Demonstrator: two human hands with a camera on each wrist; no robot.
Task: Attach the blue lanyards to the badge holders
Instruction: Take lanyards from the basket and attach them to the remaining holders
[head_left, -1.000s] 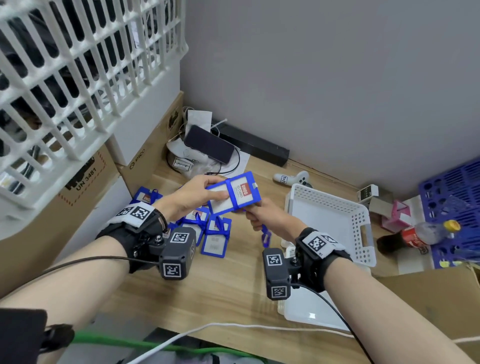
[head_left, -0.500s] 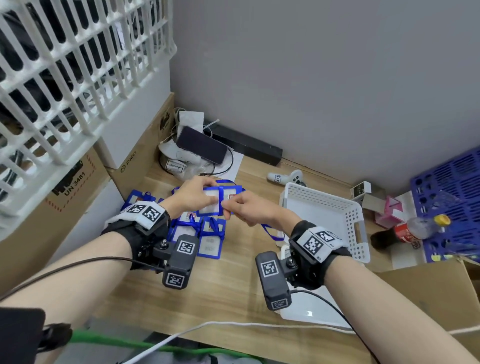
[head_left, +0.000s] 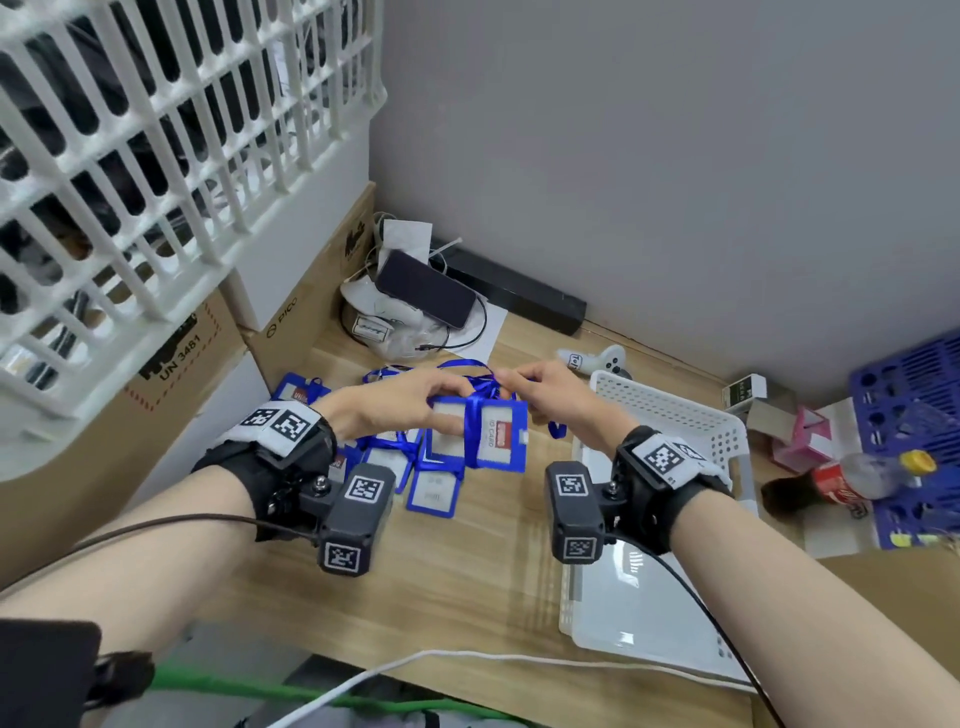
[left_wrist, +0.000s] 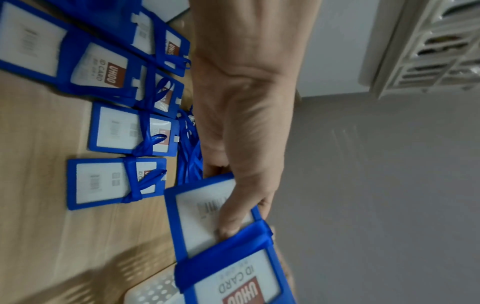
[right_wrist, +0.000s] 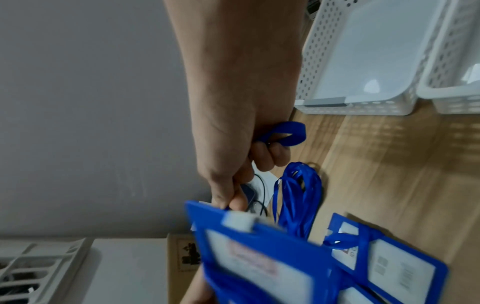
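Above the wooden desk (head_left: 467, 571), near its back left corner: both forearms reaching forward, wrists raised, hands meeting over a blue badge holder (head_left: 480, 436). Left hand (head_left: 395, 410) palm down, thumb pressed flat on the holder's clear window, fingers curled behind its far edge, gripping it off the surface. Blue lanyard (head_left: 475, 410) wrapped once around the holder's middle. Right hand (head_left: 550, 400) knuckles up, thumb and forefinger pinching the lanyard at the holder's top edge; remaining fingers curled, a loop of ribbon trapped in them. Under the held one, flat on the desk: pile of finished holders (left_wrist: 116, 181), each tied round with ribbon. Loose lanyard bundle (right_wrist: 298, 195) just beyond. White perforated basket (head_left: 727, 441) beside the right wrist.
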